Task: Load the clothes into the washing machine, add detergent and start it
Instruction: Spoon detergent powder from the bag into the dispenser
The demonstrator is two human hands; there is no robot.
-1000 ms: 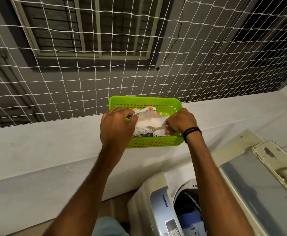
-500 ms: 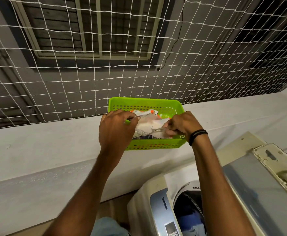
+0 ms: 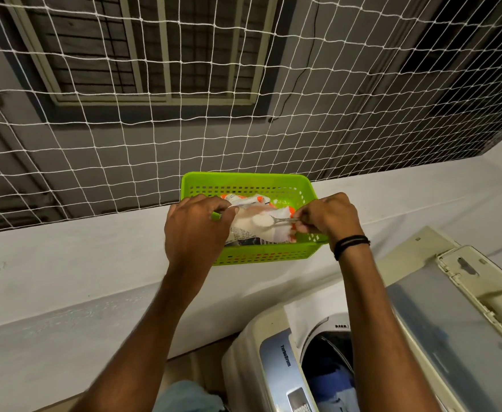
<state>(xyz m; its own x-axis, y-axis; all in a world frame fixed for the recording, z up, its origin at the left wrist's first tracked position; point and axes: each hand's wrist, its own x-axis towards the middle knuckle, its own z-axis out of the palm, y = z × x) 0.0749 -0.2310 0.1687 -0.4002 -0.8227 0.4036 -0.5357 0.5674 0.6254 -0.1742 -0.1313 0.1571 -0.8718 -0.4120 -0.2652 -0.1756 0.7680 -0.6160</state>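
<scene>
A green plastic basket (image 3: 261,257) sits on the white ledge. Inside it lies an open detergent packet (image 3: 252,230), white with orange print. My left hand (image 3: 196,230) pinches the packet's left edge and holds it open. My right hand (image 3: 327,218) grips the handle of a metal spoon (image 3: 276,220), whose bowl carries white powder over the packet's mouth. Below, the top-loading washing machine (image 3: 276,364) stands with its lid (image 3: 458,337) raised, and blue clothes (image 3: 333,385) lie in the drum.
A white net (image 3: 244,114) spans the opening behind the ledge (image 3: 80,263), with a building wall and window beyond. The machine's control panel (image 3: 299,399) faces me at the bottom. Blue fabric on my leg (image 3: 184,396) shows at the bottom edge.
The spoon has lifted out of the packet with powder on it, and my right hand has drawn slightly to the right. My left hand keeps its hold on the packet.
</scene>
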